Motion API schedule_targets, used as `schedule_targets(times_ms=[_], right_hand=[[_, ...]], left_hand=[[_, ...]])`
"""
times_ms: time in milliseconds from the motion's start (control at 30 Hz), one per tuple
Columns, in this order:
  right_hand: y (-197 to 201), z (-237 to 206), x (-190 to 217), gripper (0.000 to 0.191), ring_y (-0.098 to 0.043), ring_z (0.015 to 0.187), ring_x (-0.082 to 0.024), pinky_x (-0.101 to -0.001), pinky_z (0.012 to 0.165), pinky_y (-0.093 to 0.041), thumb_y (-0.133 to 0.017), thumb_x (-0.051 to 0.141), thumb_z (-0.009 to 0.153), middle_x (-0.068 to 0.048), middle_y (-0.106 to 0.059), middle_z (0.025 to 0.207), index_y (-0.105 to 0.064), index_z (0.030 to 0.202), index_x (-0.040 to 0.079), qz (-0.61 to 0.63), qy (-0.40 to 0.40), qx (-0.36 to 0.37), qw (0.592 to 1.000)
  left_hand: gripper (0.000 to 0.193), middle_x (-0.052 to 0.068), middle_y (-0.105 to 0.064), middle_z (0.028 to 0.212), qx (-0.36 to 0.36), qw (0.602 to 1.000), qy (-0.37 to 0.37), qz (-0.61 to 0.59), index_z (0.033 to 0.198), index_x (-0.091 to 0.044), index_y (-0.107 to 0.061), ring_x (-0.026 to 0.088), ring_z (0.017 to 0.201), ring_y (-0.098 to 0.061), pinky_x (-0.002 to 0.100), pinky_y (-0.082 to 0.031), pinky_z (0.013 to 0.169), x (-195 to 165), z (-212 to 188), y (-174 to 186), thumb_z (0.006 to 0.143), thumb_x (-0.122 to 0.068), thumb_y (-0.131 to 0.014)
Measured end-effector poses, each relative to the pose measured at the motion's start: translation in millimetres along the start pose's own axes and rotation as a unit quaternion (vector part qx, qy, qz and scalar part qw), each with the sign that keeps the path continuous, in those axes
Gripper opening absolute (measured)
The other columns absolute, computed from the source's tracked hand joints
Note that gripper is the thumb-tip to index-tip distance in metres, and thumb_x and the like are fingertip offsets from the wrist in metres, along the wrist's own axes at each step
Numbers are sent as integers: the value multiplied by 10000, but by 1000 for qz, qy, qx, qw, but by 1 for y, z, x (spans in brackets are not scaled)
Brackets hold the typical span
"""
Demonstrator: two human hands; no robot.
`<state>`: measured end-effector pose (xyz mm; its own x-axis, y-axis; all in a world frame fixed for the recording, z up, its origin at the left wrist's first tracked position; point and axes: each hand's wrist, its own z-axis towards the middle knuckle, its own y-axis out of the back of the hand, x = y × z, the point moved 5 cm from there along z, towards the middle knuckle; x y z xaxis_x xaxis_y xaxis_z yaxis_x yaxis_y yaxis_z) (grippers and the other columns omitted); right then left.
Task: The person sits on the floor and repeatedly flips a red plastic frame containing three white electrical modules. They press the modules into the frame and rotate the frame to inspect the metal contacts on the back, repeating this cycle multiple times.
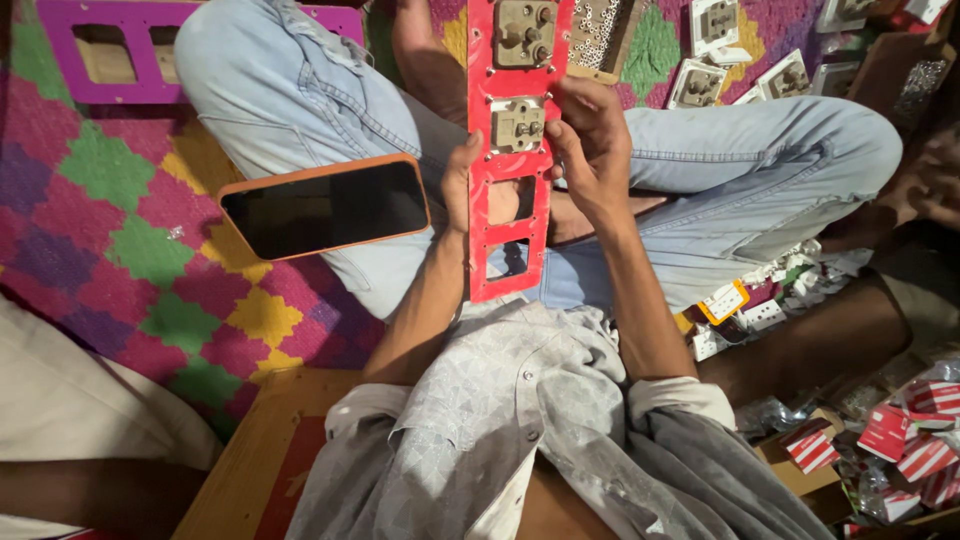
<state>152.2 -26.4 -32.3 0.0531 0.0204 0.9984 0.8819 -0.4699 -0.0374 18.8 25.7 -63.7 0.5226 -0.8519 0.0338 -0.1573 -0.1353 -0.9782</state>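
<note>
Looking down from the head camera, I saw both hands closed on a long red plate [508, 180] held upright at the centre of the frame. The left hand [462, 190] gripped its left edge, thumb on the front. The right hand [590, 140] clamped the right edge, fingertips against a beige socket [517, 125] seated in the plate; a second socket [525, 32] sat above it, with two empty cut-outs below. A phone [325, 208] in an orange case rested on the thigh, left of centre. White switches [715, 55] lay on the patterned mat [110, 200] at upper right.
</note>
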Motion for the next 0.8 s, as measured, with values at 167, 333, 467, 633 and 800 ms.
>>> schedule_targets(times_ms=[167, 333, 467, 633, 800], right_hand=[[0, -2, -3, 215, -619, 805, -60, -182, 600, -485, -621, -25, 1105, -135, -685, 1206, -540, 1303, 2, 43, -56, -7, 998], [2, 0, -3, 288, -629, 977, -70, -189, 736, -515, -598, 2, 1054, -93, -658, 1308, -492, 1320, 29, 22, -29, -18, 999], [-1, 5, 6, 172, -625, 1108, -128, -248, 937, -527, -641, 18, 1121, -103, -639, 1280, -491, 1204, 35, -14, 24, 2, 1000], [5, -5, 15, 301, -613, 1178, -135, -261, 1091, -527, -523, 274, 1075, -101, -596, 1282, -508, 1234, 20, 182, -81, -77, 977], [8, -23, 39, 426, -640, 1182, -141, -300, 998, -573, -609, 176, 1082, -86, -609, 1351, -456, 1450, 23, 107, -125, -18, 986]], left_hand=[[678, 220, -663, 1268, 31, 999, 12, 0, 1463, 60, -495, 387, 1012, -697, 451, -591, 866, 0, 0, -3, 1050, -476, -527], [684, 201, -667, 1267, 1, 1000, 7, 12, 1456, 38, -496, 367, 999, -691, 448, -590, 886, 2, -1, 5, 1017, -486, -531], [722, 184, -569, 1348, 20, 993, -43, 105, 1532, 4, -431, 320, 1139, -596, 431, -533, 936, 2, 1, -1, 1022, -450, -665], [979, 108, -313, 1601, 33, 942, -163, 292, 1606, -71, -301, 240, 1529, -301, 389, -273, 1317, -4, 2, -25, 855, -339, -870], [999, 123, -320, 1625, 40, 920, -178, 346, 1612, -81, -271, 226, 1536, -294, 393, -256, 1316, -9, -3, -48, 838, -292, -865]])
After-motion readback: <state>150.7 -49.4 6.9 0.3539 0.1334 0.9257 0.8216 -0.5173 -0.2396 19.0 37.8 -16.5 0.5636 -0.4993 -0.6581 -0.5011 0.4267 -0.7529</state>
